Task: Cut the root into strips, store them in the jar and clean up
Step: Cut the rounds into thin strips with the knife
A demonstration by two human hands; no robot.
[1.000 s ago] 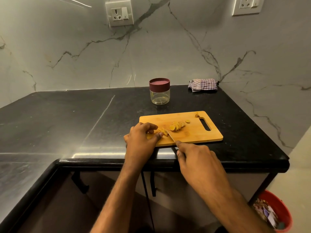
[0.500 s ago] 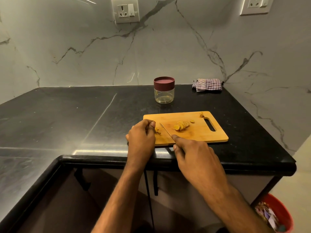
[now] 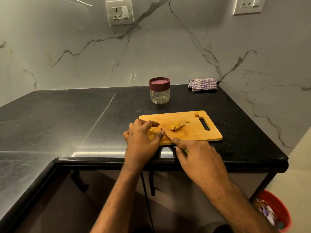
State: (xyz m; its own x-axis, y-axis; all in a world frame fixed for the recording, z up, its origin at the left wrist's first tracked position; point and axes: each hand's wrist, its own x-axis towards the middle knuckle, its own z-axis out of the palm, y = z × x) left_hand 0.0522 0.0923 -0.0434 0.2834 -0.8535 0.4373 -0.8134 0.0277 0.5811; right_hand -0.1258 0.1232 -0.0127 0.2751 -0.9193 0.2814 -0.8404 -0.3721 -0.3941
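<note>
A black stone counter (image 3: 67, 118) runs into a corner of grey-veined marble wall, with a wooden cutting board (image 3: 193, 133) lying near its front edge. The left hand (image 3: 143, 140) rests on the board's left end, its fingers curled and its grip pinching a small piece of yellow root (image 3: 151, 131) against the wood. The right hand (image 3: 200, 157) has its grip closed round the handle of a knife (image 3: 166, 135), forefinger laid along the blade, whose tip sits just right of the left thumb. A row of cut slices (image 3: 176, 126) lies at the board's middle. The jar (image 3: 159, 90), lid on, stands upright beyond the board, and a checked cloth (image 3: 202, 84) lies far right against the wall.
</note>
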